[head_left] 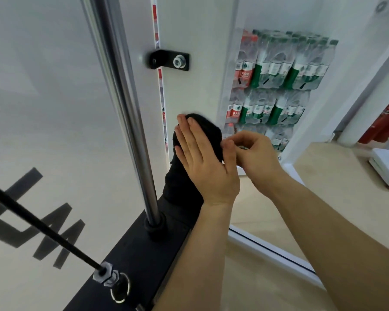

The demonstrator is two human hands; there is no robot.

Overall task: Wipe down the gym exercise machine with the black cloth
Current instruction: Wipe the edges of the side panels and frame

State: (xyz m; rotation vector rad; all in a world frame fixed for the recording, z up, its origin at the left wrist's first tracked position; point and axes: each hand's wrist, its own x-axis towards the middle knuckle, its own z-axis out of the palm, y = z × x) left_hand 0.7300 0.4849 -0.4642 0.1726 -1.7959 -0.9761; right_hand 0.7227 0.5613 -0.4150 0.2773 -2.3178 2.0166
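Gym exercise machine's white upright (189, 90), right of the chrome guide rod (124, 104), bears the black terry cloth (182, 180), pressed by the flat left hand (204, 162); the right hand (254, 151) curls beside it, grip unclear. Hanging tail may snag rod's base.

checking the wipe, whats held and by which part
Black cloth, its middle pressed flat by the left hand; curled right hand at its edge, hold unclear.

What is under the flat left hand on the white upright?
The black cloth lies under the left hand, pressed against the white upright. It hangs out below the palm. The surface behind the cloth is covered.
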